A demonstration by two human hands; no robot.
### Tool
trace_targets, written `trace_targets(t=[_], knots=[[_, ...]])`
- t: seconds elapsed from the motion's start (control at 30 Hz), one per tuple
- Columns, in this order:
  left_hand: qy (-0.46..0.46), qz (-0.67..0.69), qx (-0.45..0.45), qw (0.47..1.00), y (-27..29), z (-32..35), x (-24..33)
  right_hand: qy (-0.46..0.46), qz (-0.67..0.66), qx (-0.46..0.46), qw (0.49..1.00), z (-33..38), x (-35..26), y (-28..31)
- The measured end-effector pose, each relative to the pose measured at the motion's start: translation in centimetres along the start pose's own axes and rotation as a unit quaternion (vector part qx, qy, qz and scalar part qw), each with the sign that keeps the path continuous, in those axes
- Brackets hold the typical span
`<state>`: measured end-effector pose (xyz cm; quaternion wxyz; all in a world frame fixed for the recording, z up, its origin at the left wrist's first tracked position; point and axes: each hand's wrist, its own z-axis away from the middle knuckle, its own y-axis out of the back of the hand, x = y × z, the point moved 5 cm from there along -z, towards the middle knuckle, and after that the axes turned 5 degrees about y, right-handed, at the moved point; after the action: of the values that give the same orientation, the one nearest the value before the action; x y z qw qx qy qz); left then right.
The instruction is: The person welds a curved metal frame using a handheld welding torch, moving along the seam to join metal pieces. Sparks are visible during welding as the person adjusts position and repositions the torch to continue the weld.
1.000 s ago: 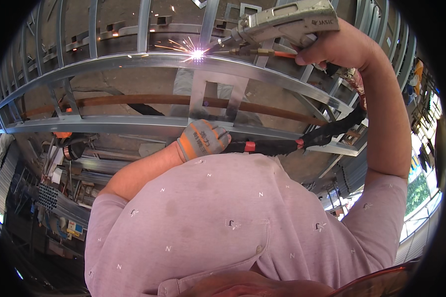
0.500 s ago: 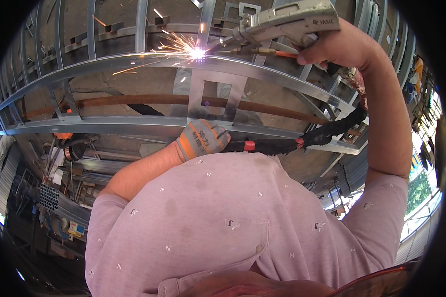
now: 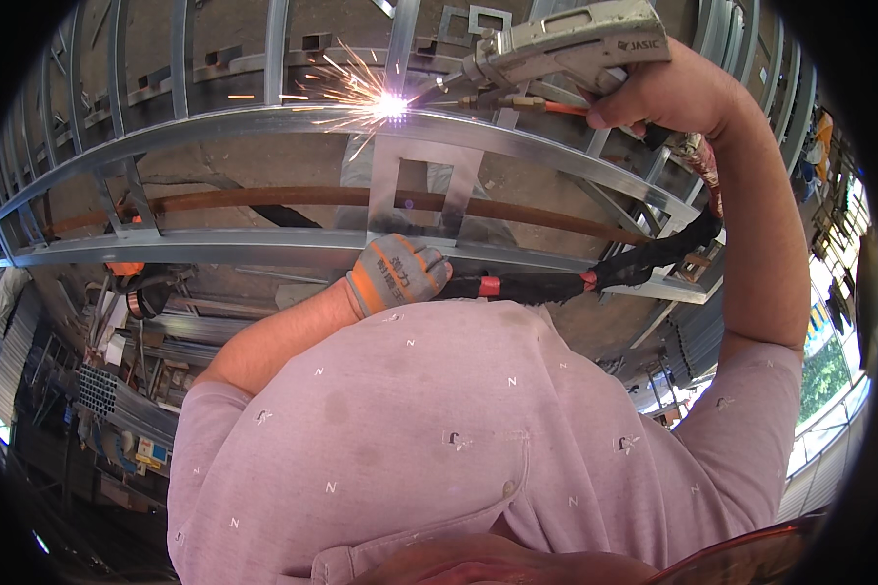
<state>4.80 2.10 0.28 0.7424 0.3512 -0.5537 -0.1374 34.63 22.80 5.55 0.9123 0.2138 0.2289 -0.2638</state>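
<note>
My bare right hand (image 3: pixel 644 93) is closed round the grip of a pale, scuffed welding gun (image 3: pixel 576 47). The gun's nozzle points left at a steel rail (image 3: pixel 263 119), where a bright white-violet spot throws orange sparks beside an upright bar (image 3: pixel 403 54). My left hand (image 3: pixel 398 273), in a grey and orange glove, is curled at the near rail, closed on a black sleeved cable (image 3: pixel 546 287) bound with red tape. That cable loops up on the right to the gun. Between the two rails sits a flat rectangular metal frame (image 3: pixel 385 180). My left fingertips are partly hidden.
A rusty brown bar (image 3: pixel 293 197) runs below the ladder-like steel frame. Bundled metal tubes (image 3: pixel 98 390) and clutter lie at the left. Loose square plates (image 3: pixel 458 24) rest on the floor beyond. More steel profiles (image 3: pixel 727 39) stand at the upper right.
The sparks have changed shape, now fanning more upward and to the left. Both hands, the gun and the cable stay almost where they were.
</note>
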Motion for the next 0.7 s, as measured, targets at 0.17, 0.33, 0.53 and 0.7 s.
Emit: trace_targets(t=[0.17, 0.33, 0.53, 0.7], knots=[[-0.002, 0.004, 0.024, 1.000, 0.1, -0.2, 0.1, -0.009, 0.013, -0.008, 1.000, -0.1, 0.3, 0.0], [-0.006, -0.005, 0.015, 1.000, -0.2, 0.0, 0.2, 0.012, -0.020, -0.004, 1.000, -0.2, 1.0, -0.1], [-0.012, -0.020, 0.055, 0.998, -0.7, -0.2, 0.5, 0.016, -0.042, -0.007, 0.999, 0.0, 1.2, -0.3], [0.006, -0.035, 0.040, 0.999, -1.1, -0.8, 1.2, 0.050, -0.045, 0.023, 0.997, 2.0, 2.2, 1.0]])
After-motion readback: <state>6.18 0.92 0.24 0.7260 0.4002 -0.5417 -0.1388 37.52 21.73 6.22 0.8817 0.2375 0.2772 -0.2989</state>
